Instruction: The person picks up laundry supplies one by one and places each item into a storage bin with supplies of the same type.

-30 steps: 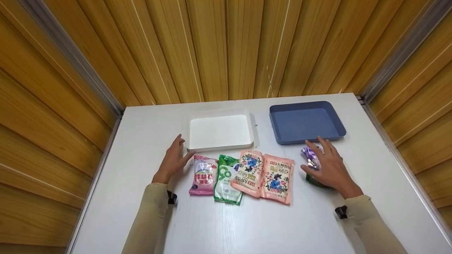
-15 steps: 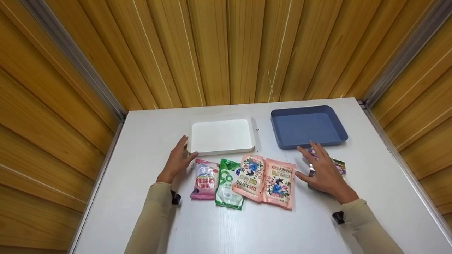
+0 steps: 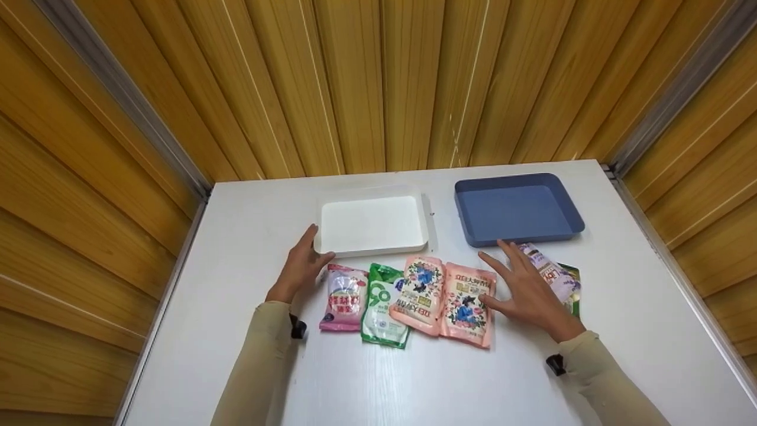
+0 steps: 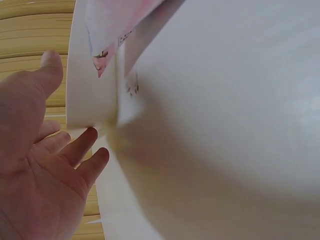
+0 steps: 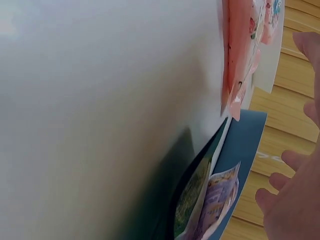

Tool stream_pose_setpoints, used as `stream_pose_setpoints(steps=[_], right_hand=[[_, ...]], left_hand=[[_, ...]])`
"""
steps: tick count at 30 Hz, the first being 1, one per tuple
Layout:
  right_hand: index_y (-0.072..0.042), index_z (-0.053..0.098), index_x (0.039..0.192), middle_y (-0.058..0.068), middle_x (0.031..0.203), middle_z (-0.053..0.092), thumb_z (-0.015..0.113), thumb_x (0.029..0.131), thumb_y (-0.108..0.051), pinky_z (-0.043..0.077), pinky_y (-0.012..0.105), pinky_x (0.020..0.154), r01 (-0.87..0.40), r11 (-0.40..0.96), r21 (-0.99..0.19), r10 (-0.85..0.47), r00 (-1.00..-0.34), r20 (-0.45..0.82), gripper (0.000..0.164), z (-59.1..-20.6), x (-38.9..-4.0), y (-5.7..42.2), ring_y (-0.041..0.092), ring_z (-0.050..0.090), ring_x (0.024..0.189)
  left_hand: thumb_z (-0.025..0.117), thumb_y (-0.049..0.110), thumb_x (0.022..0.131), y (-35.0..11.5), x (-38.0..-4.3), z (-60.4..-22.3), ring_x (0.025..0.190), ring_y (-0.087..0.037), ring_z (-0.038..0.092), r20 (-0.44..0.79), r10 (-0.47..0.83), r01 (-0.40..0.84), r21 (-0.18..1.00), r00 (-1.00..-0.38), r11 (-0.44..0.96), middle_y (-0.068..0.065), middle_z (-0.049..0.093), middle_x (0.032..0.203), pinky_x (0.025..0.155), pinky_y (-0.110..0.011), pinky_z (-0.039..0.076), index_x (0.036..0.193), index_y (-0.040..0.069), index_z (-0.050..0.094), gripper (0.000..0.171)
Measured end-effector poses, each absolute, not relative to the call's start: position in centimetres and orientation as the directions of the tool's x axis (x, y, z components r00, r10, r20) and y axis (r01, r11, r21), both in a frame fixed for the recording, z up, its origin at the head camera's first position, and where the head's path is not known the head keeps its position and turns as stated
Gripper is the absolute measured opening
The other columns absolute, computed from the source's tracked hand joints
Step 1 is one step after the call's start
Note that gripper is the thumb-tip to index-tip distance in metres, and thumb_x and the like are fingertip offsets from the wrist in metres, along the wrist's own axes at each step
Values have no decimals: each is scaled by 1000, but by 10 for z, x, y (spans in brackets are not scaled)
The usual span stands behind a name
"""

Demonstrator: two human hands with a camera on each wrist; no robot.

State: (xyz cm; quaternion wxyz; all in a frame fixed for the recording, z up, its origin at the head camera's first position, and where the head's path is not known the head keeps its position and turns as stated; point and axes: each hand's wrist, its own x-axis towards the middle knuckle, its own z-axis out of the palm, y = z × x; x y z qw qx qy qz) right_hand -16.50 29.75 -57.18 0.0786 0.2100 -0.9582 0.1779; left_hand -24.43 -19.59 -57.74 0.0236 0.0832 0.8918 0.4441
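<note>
My left hand (image 3: 298, 265) is spread at the front left corner of the white tray (image 3: 372, 250), with its fingertips right at the wall in the left wrist view. Just right of its thumb lies a pink pouch (image 3: 343, 302). Beside that come a green and white pouch (image 3: 383, 324) and two overlapping peach pouches, the left one (image 3: 419, 296) on top of the right one (image 3: 467, 305). My right hand (image 3: 526, 293) hovers with fingers spread, its thumb overlapping the right peach pouch. Partly hidden behind it, a purple pouch (image 3: 556, 275) lies over a dark green pouch (image 3: 575, 303).
A blue tray (image 3: 526, 239) stands at the back right, beyond the right hand. The white table (image 3: 366, 384) is bounded by wood-patterned panels (image 3: 408, 89) at the back and sides.
My right hand has moved left, away from the purple and green pouches and toward the peach ones, uncovering more of the purple pouch. The left hand has edged right to the white tray.
</note>
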Motion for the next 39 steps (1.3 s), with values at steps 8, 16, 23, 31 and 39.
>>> stream_pose_setpoints(steps=[8, 16, 23, 31, 39], right_hand=[[-28, 42, 158, 22, 166, 23, 81, 81, -56, 28, 75, 112, -470, 820, -327, -417, -882, 220, 91, -576, -164, 289, 52, 20, 150], [-32, 36, 161, 16, 169, 20, 76, 81, -67, 21, 73, 116, -476, 808, -348, -454, -879, 149, 96, -578, -158, 279, 48, 18, 152], [-30, 35, 161, 18, 168, 24, 72, 81, -73, 21, 71, 117, -506, 788, -350, -500, -858, 116, 99, -581, -153, 267, 49, 21, 151], [-35, 33, 162, 17, 170, 18, 66, 78, -82, 22, 71, 117, -487, 800, -350, -513, -858, 20, 102, -580, -148, 256, 47, 16, 153], [-31, 34, 162, 26, 167, 17, 74, 69, -81, 14, 72, 118, -493, 787, -370, -536, -844, -18, 113, -577, -147, 254, 55, 16, 150]], left_hand=[[70, 29, 100, -193, -248, -576, 155, -33, 22, 38, 163, 129, 789, -986, 601, -17, 19, 169, 126, -47, 21, 164, 4, 17, 87], [72, 28, 98, -192, -252, -581, 155, -33, 20, 49, 137, 123, 783, -989, 610, -18, 19, 169, 126, -46, 20, 163, 1, 21, 87], [75, 25, 96, -194, -254, -584, 130, -40, 54, 77, 125, 139, 770, -989, 622, -20, 23, 167, 119, -49, 35, 161, -3, 24, 86], [74, 27, 97, -194, -257, -584, 153, -36, 25, 76, 121, 135, 771, -990, 622, -21, 23, 167, 125, -47, 22, 161, -3, 24, 86], [74, 25, 97, -192, -259, -584, 154, -36, 23, 71, 109, 124, 763, -992, 635, -21, 23, 167, 126, -46, 21, 160, -3, 25, 85]])
